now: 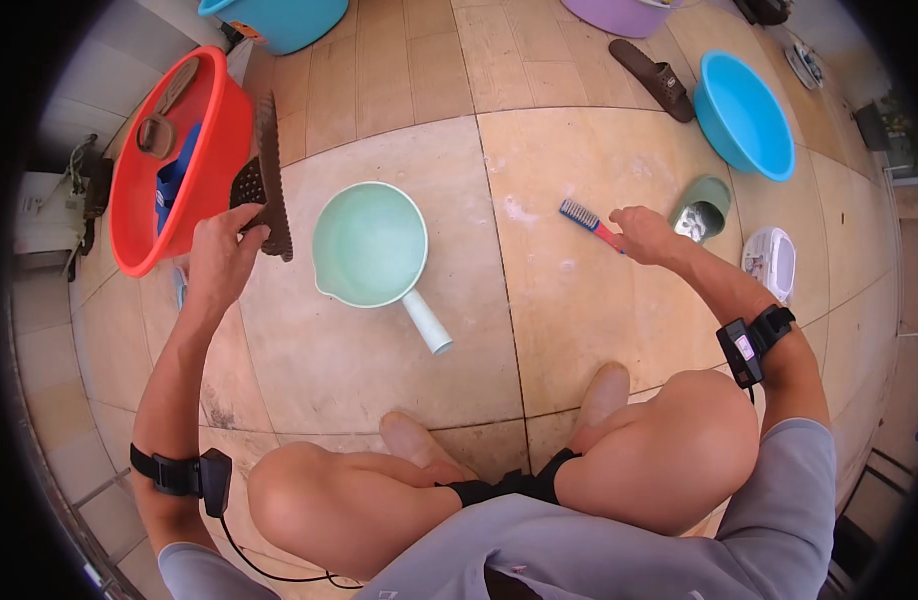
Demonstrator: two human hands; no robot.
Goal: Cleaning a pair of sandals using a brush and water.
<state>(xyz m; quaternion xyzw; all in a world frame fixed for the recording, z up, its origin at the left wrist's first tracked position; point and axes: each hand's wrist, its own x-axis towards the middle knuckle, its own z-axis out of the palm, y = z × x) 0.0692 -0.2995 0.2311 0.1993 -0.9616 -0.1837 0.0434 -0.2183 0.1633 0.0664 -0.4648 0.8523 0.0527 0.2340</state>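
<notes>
My left hand (pixel 226 250) pinches a brown slipper (pixel 270 185) by its perforated strap. The slipper stands on edge beside the red basin (pixel 219 95), its ridged sole facing right. My right hand (pixel 647 236) closes on the red handle of a scrubbing brush (pixel 581 214), the bristle end pointing left and away from me. Between my hands, a pale green ladle (pixel 421 310) rests on the floor tiles, with cloudy liquid visible in its bowl. Just beyond my right wrist lies a green dish (pixel 714 195) with something whitish in it.
Inside the red basin are brown and blue slippers (pixel 182 165). A single brown slipper (pixel 654 80) lies beside a blue basin (pixel 744 115) at the far right. A white, box-like item (pixel 769 255) is near my right forearm. Teal (pixel 299 25) and purple (pixel 619 12) tubs stand at the back.
</notes>
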